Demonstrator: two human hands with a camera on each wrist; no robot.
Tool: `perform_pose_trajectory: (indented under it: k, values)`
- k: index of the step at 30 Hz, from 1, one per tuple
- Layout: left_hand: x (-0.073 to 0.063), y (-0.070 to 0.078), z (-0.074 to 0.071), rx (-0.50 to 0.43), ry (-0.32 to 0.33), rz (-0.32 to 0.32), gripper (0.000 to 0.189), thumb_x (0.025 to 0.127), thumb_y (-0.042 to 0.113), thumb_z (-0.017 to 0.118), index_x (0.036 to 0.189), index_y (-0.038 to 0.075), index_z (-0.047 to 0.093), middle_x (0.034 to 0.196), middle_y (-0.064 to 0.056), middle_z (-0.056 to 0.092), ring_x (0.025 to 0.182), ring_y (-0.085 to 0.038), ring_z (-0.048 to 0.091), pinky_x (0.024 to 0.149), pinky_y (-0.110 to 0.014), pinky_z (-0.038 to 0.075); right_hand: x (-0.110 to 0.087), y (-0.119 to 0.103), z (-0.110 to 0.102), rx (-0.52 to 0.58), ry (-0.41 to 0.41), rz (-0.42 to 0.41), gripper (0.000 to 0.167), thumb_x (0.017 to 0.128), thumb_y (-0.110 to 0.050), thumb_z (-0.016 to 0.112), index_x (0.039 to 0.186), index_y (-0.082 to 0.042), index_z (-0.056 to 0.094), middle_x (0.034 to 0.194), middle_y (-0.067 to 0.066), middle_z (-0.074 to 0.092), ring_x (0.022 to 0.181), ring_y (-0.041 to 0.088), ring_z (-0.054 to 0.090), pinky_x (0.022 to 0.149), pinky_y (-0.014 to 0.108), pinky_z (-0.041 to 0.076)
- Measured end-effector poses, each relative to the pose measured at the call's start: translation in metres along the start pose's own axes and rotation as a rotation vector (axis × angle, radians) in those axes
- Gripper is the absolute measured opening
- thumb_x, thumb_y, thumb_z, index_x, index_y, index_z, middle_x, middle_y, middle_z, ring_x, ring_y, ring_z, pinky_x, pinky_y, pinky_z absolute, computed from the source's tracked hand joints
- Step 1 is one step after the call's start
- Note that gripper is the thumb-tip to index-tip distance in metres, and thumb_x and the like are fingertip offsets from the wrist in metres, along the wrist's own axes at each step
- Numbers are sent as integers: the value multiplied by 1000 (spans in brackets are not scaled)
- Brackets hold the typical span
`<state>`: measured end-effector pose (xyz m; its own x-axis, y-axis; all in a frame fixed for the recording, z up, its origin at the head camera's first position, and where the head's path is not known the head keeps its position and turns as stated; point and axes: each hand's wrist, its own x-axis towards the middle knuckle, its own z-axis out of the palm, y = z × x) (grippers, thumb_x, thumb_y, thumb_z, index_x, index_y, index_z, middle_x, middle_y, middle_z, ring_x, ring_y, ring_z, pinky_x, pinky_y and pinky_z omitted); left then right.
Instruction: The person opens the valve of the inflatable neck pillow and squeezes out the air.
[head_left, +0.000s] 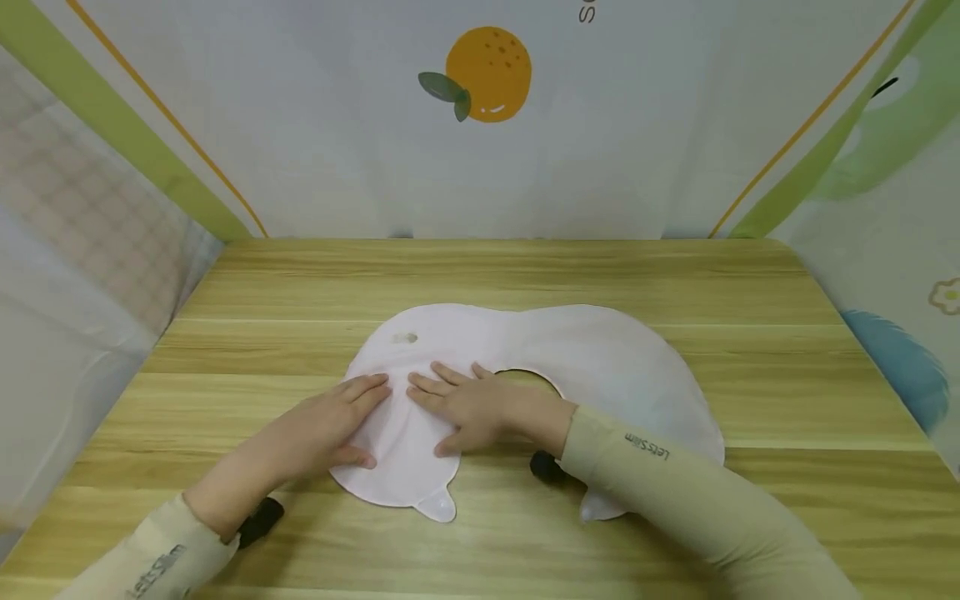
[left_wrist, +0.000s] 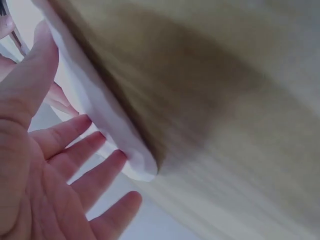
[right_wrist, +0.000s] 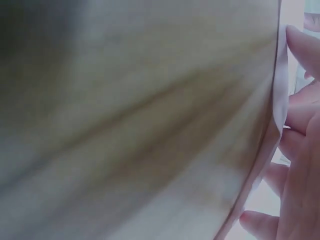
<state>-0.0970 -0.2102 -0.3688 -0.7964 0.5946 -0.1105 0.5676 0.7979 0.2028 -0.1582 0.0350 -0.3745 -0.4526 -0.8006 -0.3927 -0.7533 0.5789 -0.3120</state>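
A pale pink, U-shaped neck pillow point(head_left: 622, 358) lies flat on the wooden table, looking deflated, its curved side away from me. On its left lobe my left hand point(head_left: 307, 433) rests with fingers extended, near the outer edge. My right hand point(head_left: 480, 408) reaches across the pillow's opening and presses the same lobe, fingers spread. Shallow creases run between the hands. A small, valve-like spot point(head_left: 405, 338) sits near the upper left edge. In the left wrist view, straight fingertips point(left_wrist: 117, 157) touch the pillow's edge point(left_wrist: 107, 110). The right wrist view shows the right fingers point(right_wrist: 260, 225) beside the pillow's inner edge.
The pillow's ends carry small translucent tabs point(head_left: 438, 506), the other one partly under my right sleeve point(head_left: 675, 492). Black devices are at both wrists, one beneath the right wrist point(head_left: 547, 467). A white curtain point(head_left: 337, 125) with an orange print hangs behind the table point(head_left: 787, 375).
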Motion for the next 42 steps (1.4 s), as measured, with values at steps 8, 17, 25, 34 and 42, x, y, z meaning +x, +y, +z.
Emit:
perform_pose_trajectory:
  k: [8, 17, 25, 34, 42]
  values:
    - [12, -3, -6, -32, -120, -84, 104, 74, 49, 81, 149, -7, 35, 158, -27, 30, 143, -47, 34, 99, -71, 41, 9, 7, -5, -16, -2, 72, 86, 96, -57, 54, 161, -25, 9, 168, -10, -3, 156, 18, -8, 123, 62, 8]
    - [17, -4, -13, -84, -208, -162, 122, 65, 58, 83, 154, -2, 26, 164, -24, 17, 149, -44, 23, 105, -75, 30, 16, 17, -10, -33, 2, 139, 101, 90, -65, 58, 161, -20, 4, 168, -3, -10, 156, 20, -9, 123, 61, 6]
    - [17, -4, -15, -58, -225, -175, 118, 68, 61, 81, 153, -1, 27, 162, -29, 16, 147, -52, 20, 103, -76, 32, 11, 30, -18, 20, 19, 241, 101, 91, -68, 52, 161, -16, 1, 168, 1, -12, 156, 23, -10, 124, 60, 6]
    - [49, 3, -20, 25, -159, -134, 100, 88, 59, 62, 151, -11, 27, 159, -31, 24, 147, -49, 25, 108, -71, 33, 26, 26, -22, 90, 88, 236, 91, 98, -62, 43, 161, -13, -2, 167, 1, -14, 155, 23, -12, 122, 64, 5]
    - [68, 4, -19, 69, -248, -245, 91, 97, 55, 52, 154, -9, 22, 163, -27, 15, 148, -47, 22, 110, -69, 33, 40, 27, -18, 152, -49, 347, 93, 97, -70, 34, 159, -20, -13, 163, -2, -28, 152, 20, -25, 122, 61, -5]
